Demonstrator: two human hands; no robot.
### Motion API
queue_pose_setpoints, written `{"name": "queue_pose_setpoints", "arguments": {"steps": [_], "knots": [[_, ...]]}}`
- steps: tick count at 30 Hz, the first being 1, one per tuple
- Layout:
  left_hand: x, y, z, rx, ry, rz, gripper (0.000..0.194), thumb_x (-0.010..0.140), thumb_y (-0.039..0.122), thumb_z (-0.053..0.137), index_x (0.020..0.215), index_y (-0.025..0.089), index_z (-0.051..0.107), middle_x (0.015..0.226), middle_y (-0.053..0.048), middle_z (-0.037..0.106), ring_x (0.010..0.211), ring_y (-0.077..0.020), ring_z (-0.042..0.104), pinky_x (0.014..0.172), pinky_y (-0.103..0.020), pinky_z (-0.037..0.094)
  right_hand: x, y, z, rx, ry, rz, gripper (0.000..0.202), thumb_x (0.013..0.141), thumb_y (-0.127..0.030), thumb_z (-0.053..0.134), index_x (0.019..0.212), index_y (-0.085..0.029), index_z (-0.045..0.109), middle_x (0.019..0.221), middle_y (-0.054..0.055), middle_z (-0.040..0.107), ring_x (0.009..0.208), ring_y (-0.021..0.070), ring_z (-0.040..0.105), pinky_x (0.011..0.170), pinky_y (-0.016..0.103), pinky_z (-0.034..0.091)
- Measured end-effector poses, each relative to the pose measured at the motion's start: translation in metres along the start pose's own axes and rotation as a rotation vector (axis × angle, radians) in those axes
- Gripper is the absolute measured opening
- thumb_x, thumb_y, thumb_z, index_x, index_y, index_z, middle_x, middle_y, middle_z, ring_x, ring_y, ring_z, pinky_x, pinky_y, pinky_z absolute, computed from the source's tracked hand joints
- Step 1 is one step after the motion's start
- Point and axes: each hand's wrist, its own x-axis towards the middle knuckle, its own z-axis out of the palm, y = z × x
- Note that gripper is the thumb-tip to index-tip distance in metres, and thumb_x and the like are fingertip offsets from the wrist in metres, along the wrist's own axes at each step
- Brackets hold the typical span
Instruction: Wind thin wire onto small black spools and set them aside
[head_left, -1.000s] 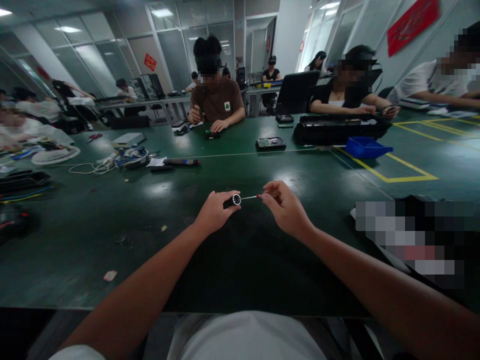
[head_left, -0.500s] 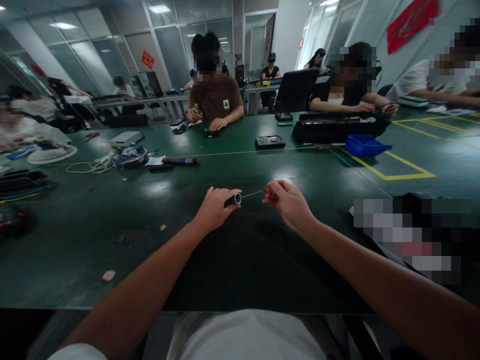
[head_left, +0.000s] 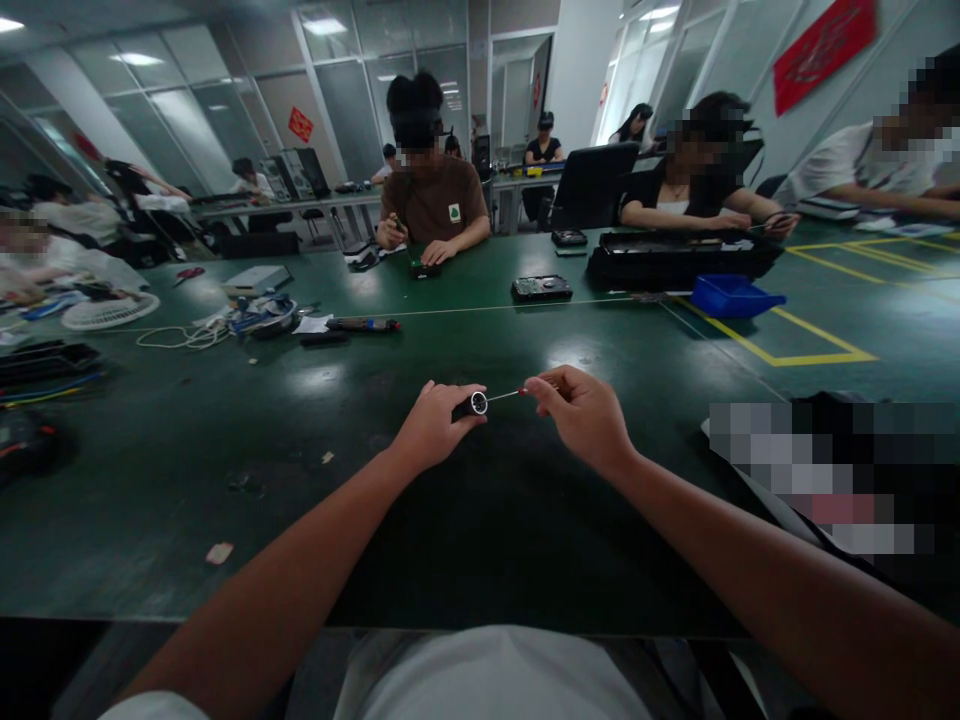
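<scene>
My left hand (head_left: 431, 428) is closed around a short black cylinder (head_left: 478, 403). Its round, silver-rimmed end faces right, toward my other hand; the rest is hidden by my fingers. Between thumb and fingers, my right hand (head_left: 585, 412) grips a thin screwdriver (head_left: 506, 396) with a red part near my fingertips. The slim metal shaft points left and its tip is at the cylinder's rimmed end. Whether the tip sits inside cannot be made out. Both hands are above the dark green table (head_left: 480, 540).
Farther back lie a circuit-boarded drive (head_left: 541, 289), a blue bin (head_left: 735, 296) and a long black casing (head_left: 682, 262). A pen-like tool (head_left: 364, 325) and coiled cables (head_left: 187, 338) are at left. Across the table a person in a brown shirt (head_left: 435, 205) works.
My right hand has turned and moved slightly, so the screwdriver's red part shows more clearly. The tip stays near the cylinder, which my left hand still holds. The view has shifted slightly.
</scene>
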Motion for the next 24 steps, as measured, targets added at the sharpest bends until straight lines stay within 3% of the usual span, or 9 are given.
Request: {"name": "queue_pose_setpoints", "arguments": {"steps": [6,13,19,24], "knots": [[-0.0004,-0.0023,0.0018,-0.028,0.030,0.006,0.042,0.089,0.034,0.068,0.129,0.027,0.060,0.118,-0.005,0.069,0.111,-0.0231,0.060,0.115,-0.053,0.027,-0.0055,-0.0039,-0.0002,-0.021,-0.061,-0.189,0.017,0.092,-0.029,0.055,0.101,-0.019,0.065,0.087,0.005,0.070,0.074,0.0168,0.064,0.065,0.030,0.047],[-0.0005,-0.0006,0.0011,-0.034,0.027,0.012,0.040,0.087,0.031,0.070,0.126,0.026,0.062,0.120,-0.004,0.069,0.112,-0.0234,0.059,0.114,-0.053,0.029,-0.0026,-0.0010,-0.0005,-0.086,-0.065,-0.130,0.028,0.097,-0.041,0.048,0.092,-0.020,0.066,0.059,-0.002,0.056,0.053,0.0142,0.052,0.054,0.028,0.038],[-0.0003,-0.0004,0.0015,-0.059,0.062,0.001,0.041,0.088,0.032,0.070,0.127,0.028,0.061,0.118,-0.004,0.069,0.113,-0.0228,0.060,0.116,-0.053,0.027,-0.0034,0.0008,0.0018,-0.045,-0.019,-0.175,0.026,0.095,-0.030,0.050,0.118,-0.020,0.057,0.087,0.004,0.065,0.074,0.0174,0.062,0.067,0.031,0.045],[-0.0013,-0.0005,0.0005,-0.056,0.049,0.009,0.040,0.088,0.032,0.070,0.127,0.028,0.061,0.123,-0.004,0.068,0.116,-0.0230,0.059,0.116,-0.054,0.026,-0.0013,0.0015,0.0001,-0.077,-0.087,-0.135,0.027,0.098,-0.040,0.046,0.101,-0.021,0.065,0.071,0.001,0.062,0.063,0.0166,0.059,0.061,0.031,0.043]]}}
